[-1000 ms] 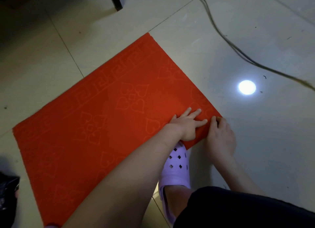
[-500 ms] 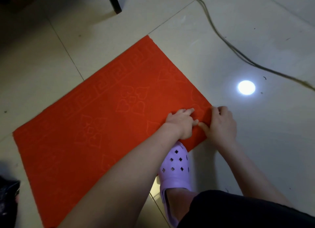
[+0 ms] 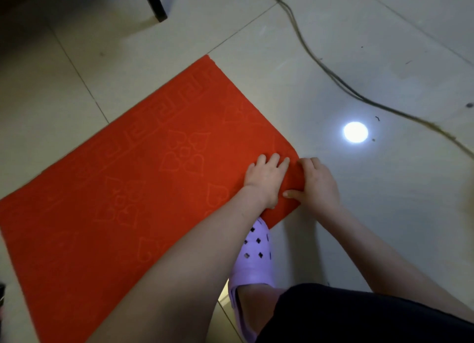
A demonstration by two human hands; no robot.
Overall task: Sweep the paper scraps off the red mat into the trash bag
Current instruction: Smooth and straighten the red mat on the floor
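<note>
The red mat [image 3: 133, 189] lies flat on the tiled floor, with embossed heart patterns. No paper scraps show on it. Both hands meet at its right corner, which is lifted and curled over into a rounded fold. My left hand [image 3: 265, 181] sits on top of the mat with bent fingers holding the fold. My right hand [image 3: 316, 186] grips the same corner from the floor side, thumb on top. A dark sliver of the black trash bag [image 3: 1, 295] shows at the left edge.
A grey cable [image 3: 333, 78] runs across the floor beyond the mat. A black furniture leg [image 3: 155, 3] stands at the top. A lamp's bright reflection [image 3: 355, 132] shines on the tiles. My foot in a purple clog [image 3: 254, 255] stands by the mat's near edge.
My left fingers went from flat to bent, and my right hand moved onto the corner. The mat's right corner has lifted and curled inward between both hands.
</note>
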